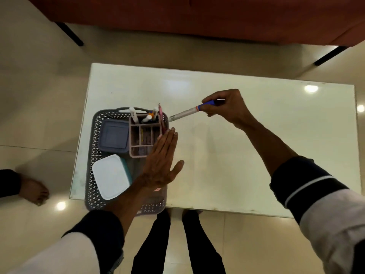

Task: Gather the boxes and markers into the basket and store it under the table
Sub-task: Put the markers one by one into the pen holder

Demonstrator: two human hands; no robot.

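Observation:
A grey perforated basket [94, 135] sits at the left end of the white table [246, 147]. Inside it lie a blue-lidded box [114, 135], a white-lidded box [109, 176] and a pink organiser [138, 142] with several markers [147, 118] standing in its far compartment. My right hand [227, 105] is shut on a white marker with a blue cap [185, 113], held just right of the basket's far corner, tip toward the organiser. My left hand [162, 161] is flat and open against the basket's right side.
A red sofa [197, 16] with black legs stands beyond the table. Another person's bare foot [33, 189] rests on the tiled floor at the left. My own legs [177, 244] are at the table's near edge.

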